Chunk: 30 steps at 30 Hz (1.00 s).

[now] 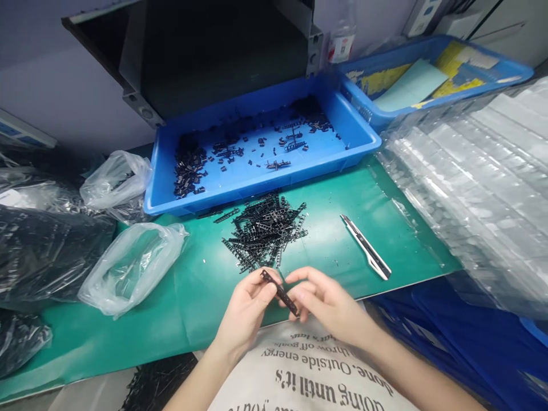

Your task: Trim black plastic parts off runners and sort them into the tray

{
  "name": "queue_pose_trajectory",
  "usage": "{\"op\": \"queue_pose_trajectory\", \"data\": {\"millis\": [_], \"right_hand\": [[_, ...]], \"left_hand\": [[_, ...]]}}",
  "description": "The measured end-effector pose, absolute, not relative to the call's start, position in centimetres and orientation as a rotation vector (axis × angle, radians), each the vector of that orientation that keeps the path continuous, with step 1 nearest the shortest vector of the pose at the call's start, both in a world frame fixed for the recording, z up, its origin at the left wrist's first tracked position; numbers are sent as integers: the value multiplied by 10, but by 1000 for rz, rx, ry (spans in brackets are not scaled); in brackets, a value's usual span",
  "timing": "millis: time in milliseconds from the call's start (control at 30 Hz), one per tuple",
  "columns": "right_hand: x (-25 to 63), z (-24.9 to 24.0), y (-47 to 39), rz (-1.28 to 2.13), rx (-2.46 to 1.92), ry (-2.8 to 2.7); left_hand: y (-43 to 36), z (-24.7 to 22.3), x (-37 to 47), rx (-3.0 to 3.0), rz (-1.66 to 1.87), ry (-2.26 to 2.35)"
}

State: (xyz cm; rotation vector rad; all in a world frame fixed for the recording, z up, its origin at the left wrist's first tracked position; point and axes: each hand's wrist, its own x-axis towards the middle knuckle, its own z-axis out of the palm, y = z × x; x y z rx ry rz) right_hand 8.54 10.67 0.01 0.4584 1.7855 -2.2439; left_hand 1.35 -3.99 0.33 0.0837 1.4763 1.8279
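My left hand (249, 305) pinches a narrow black plastic strip (280, 294) between thumb and fingers, just above the table's front edge. At the strip's lower end, the curled fingers of my right hand (323, 299) close in on it from the other side. Part of their contact is hidden. Right beyond my hands lies a heap of similar black ladder-like plastic strips (269, 222) on the green table mat (209, 274). To the right of the heap rests a white and black utility knife (367, 248).
A blue tray (257, 185) with small black parts stands behind the heap, under a dark metal chute (226, 51). Plastic bags (132, 268) sit at left. Stacked clear plastic trays (475, 154) and another blue bin (372, 117) are at right.
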Motion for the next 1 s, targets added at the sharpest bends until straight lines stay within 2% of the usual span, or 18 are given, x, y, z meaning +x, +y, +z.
{"op": "queue_pose_trajectory", "data": {"millis": [67, 133, 200, 300, 433, 600, 767, 900, 1000], "right_hand": [[85, -1, 134, -1850, 585, 2455], [84, -9, 164, -1293, 766, 2998], [83, -22, 188, -819, 849, 3138], [83, -41, 206, -564, 838, 3072], [86, -41, 203, -707, 682, 3025], [91, -11, 184, -1300, 381, 2753], [94, 10, 146, -1736, 99, 2458], [92, 14, 126, -1808, 45, 2259], [90, 13, 121, -1794, 3, 2319]], "left_hand": [[-36, 5, 15, 36, 1833, 1339], [-33, 7, 16, -3, 1800, 1250], [-32, 8, 17, -20, 1770, 1229], [-32, 8, 17, -17, 1745, 1232], [-33, 7, 18, 8, 1737, 1194], [-32, 11, 20, 52, 1736, 1193], [-31, 13, 20, 17, 1722, 1135], [-30, 14, 20, -9, 1711, 1150], [-30, 16, 19, -23, 1714, 1166]]}}
